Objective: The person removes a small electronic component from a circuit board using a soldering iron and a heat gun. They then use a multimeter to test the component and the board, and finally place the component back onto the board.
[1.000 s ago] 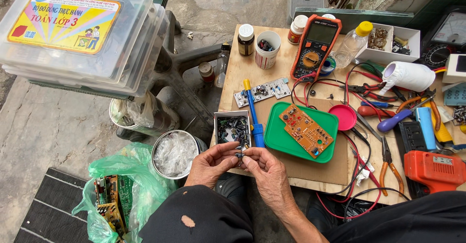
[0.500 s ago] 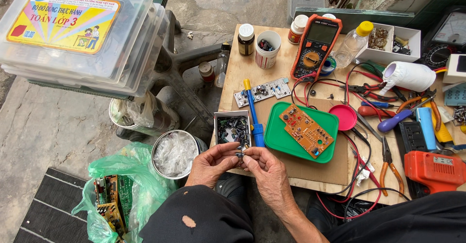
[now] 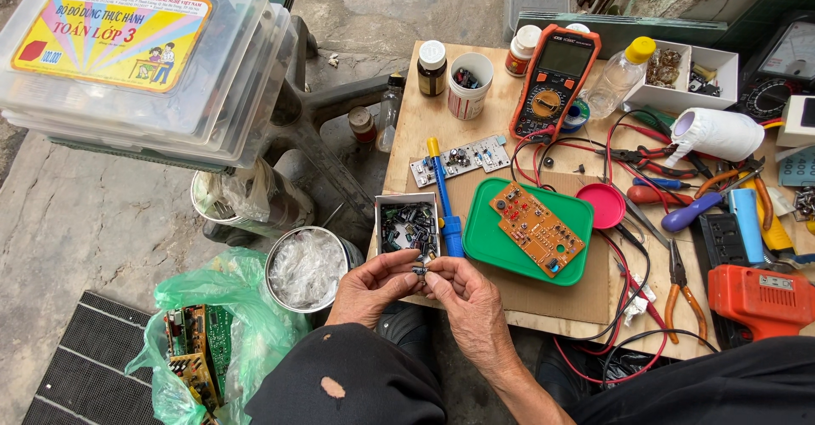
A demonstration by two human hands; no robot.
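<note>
My left hand [image 3: 371, 286] and my right hand [image 3: 463, 293] meet at the near edge of a wooden board [image 3: 543, 293]. Together their fingertips pinch a small dark electronic component [image 3: 419, 268]. Just beyond the fingers stands a small white box [image 3: 407, 224] full of dark components. A blue-and-yellow desoldering pump [image 3: 443, 197] lies beside it. To the right, an orange circuit board [image 3: 535, 227] rests on a green tray [image 3: 488, 242].
An orange multimeter [image 3: 553, 81], a white cup [image 3: 469, 84], jars, pliers [image 3: 681, 286], screwdrivers and red and black leads crowd the board. An orange power tool [image 3: 758, 293] lies at the right. Stacked plastic cases [image 3: 136, 51], a tin [image 3: 308, 268] and a green bag of circuit boards [image 3: 199, 349] sit left.
</note>
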